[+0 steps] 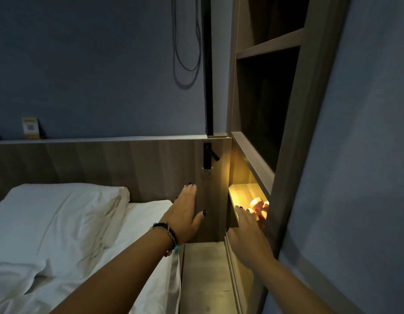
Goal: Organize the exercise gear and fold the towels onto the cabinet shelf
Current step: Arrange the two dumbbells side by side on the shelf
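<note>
A small pink dumbbell (259, 206) lies in the lit lower niche (243, 193) of the wooden cabinet, glowing under warm light. My right hand (248, 234) reaches into that niche with fingers spread; its fingertips are next to the dumbbell, and whether they touch it is unclear. My left hand (187, 211), with bead bracelets on the wrist, rests flat and open against the wooden side panel (213, 200) beside the bed. No towel is in view.
A bed with white sheets and a pillow (60, 205) fills the lower left, against a wooden headboard. Dark empty cabinet shelves (271, 46) rise above the niche. A black reading lamp and socket (207, 159) sit on the panel. A narrow ledge (203, 275) runs between bed and cabinet.
</note>
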